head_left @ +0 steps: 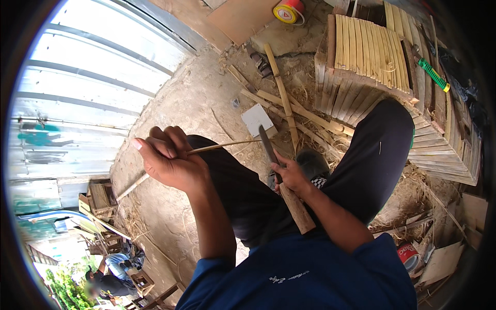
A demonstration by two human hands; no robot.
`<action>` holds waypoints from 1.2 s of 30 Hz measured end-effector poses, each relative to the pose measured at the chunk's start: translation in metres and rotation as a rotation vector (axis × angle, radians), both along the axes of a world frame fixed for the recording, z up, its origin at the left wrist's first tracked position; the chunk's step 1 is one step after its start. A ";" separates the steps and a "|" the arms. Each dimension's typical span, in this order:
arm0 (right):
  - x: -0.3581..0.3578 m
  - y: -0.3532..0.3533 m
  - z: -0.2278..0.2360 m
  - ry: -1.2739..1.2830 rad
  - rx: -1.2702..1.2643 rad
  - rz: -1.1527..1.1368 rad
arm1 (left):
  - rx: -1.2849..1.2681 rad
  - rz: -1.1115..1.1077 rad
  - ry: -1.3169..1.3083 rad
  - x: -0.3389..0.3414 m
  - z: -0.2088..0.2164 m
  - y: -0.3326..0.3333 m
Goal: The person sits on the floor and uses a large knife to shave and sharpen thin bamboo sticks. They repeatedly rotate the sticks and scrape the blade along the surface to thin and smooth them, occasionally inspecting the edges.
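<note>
My left hand is raised on the left, its fingers curled around a thin bamboo strip. One end of that strip sticks out behind the hand toward the lower left, while the other reaches across to the blade of a knife. Whether strip and blade touch, I cannot tell. My right hand grips the knife where the blade meets its thick wooden handle. The blade points up and away from me, and the handle's butt lies near my lap, between my legs.
Bamboo slats and a white square piece lie on the floor ahead. At right stand stacked slats with a green-handled tool. A corrugated wall lines the left; another person sits lower left.
</note>
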State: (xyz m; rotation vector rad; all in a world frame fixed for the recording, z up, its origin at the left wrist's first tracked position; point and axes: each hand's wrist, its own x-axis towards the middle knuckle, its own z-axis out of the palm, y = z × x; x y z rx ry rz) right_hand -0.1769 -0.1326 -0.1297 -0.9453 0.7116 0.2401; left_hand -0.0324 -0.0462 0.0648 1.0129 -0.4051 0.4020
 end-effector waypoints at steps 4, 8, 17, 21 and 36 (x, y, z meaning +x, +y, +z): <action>-0.009 0.006 0.007 -0.199 -0.027 0.059 | -0.016 0.067 0.004 -0.001 0.000 -0.003; -0.014 0.005 0.009 -0.332 0.092 0.064 | -0.005 0.070 0.043 0.002 0.003 -0.006; -0.011 0.015 0.015 -0.247 0.029 -0.014 | 0.017 0.110 0.030 -0.004 0.002 -0.014; -0.011 0.014 0.014 -0.214 0.038 -0.019 | 0.002 0.105 0.042 -0.002 0.002 -0.011; -0.007 0.025 0.051 -0.025 -0.013 -0.067 | -0.001 0.128 0.044 -0.006 0.000 -0.009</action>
